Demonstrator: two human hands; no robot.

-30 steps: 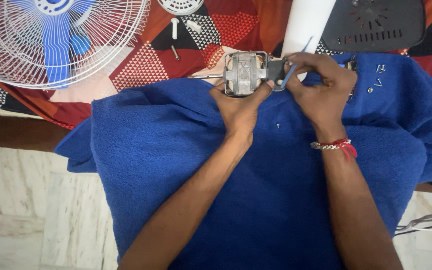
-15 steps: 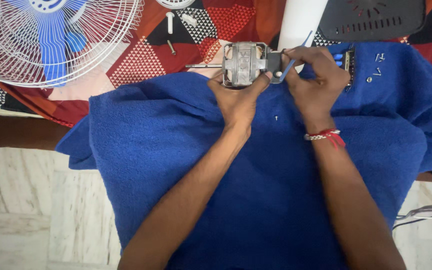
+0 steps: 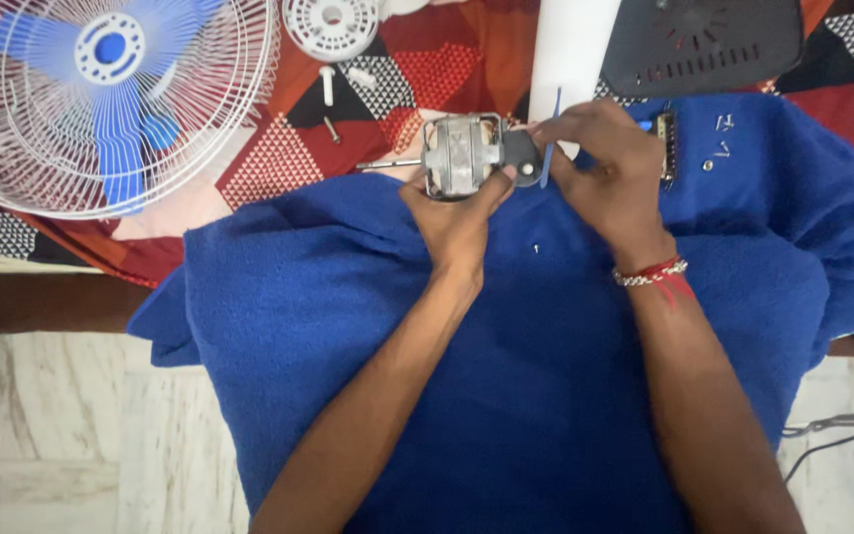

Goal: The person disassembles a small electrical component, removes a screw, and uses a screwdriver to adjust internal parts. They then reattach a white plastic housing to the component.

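Your hands have barely shifted: left hand (image 3: 462, 213) grips the motor (image 3: 462, 155) steady; right hand (image 3: 610, 168), at 3 o'clock, pinches its blue wire (image 3: 549, 148).

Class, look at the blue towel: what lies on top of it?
On the blue towel lie a few small screws and both forearms. What it covers underneath cannot be seen.

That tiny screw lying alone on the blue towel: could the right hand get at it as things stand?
Probably yes. The screw lies bare on the blue towel, just beside the right hand, nothing covering it. But that hand is busy at the motor, which the left hand grips.
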